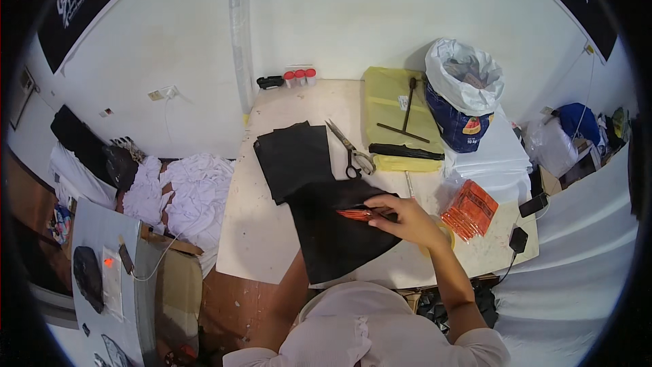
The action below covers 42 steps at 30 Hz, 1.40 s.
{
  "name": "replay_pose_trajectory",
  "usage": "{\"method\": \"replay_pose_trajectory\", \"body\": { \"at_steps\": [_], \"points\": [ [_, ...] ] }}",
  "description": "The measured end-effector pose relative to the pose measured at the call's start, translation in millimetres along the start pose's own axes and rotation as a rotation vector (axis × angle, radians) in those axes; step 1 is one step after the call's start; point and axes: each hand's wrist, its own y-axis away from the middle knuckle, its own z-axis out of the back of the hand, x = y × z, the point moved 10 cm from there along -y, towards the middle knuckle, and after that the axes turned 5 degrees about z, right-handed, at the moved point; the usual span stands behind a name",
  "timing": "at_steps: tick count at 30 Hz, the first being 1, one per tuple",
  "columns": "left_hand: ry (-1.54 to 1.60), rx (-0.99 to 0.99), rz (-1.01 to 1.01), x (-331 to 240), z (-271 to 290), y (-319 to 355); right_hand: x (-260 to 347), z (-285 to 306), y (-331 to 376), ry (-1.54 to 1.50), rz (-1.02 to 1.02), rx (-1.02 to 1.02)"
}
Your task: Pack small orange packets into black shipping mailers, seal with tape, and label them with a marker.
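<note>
R hand [402, 219] grips orange packet [352, 215], free end pointing L, long axis approx. L–R, against black material [339, 248] at table [255, 248] front. L hand hidden, state can't tell. Blue sack [462, 122], white-lined; contents unclear.

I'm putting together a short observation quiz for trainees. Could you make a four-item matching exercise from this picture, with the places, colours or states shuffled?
1. Right hand
2. Scissors
3. Small tubs
4. T-shaped tool

A. Dark, on the yellow sheet
B. Red-lidded
C. Gripping an orange packet
D. Between black sheets and the yellow sheet

Pairs: 1-C, 2-D, 3-B, 4-A
</note>
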Motion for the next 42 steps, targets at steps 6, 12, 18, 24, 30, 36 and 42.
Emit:
{"method": "replay_pose_trajectory", "body": {
  "at_steps": [6, 12, 18, 24, 30, 36, 42],
  "points": [
    [-0.15, -0.052, 0.012, 15.8, 24.9, -2.7, -42.7, -33.9, -12.5, 0.52, -0.061, 0.291],
    [-0.171, -0.122, -0.011, -6.7, 4.3, -1.6, -58.8, 7.8, -4.0, -0.131, -0.256, 0.096],
    [-0.013, -0.193, 0.012, -53.4, -73.6, 26.5, -101.5, 13.2, 18.0, -0.938, -0.248, -0.295],
    [-0.056, -0.445, 0.391, -68.0, -115.3, 38.7, -169.1, -70.4, 48.1, -1.42, -0.3, -0.144],
    [-0.299, -0.41, 0.679, -51.7, -124.4, 60.5, -179.3, -121.1, 72.9, -1.653, -0.508, -0.341],
    [0.03, -0.045, 0.25, -101.6, -186.3, 48.1, -116.4, -83.3, 49.5, -1.478, -0.032, -0.408],
    [-0.09, -0.353, -0.04, -80.2, -142.1, 58.0, -131.2, -98.7, 35.0, -1.585, -0.167, -0.499]
  ]
}}
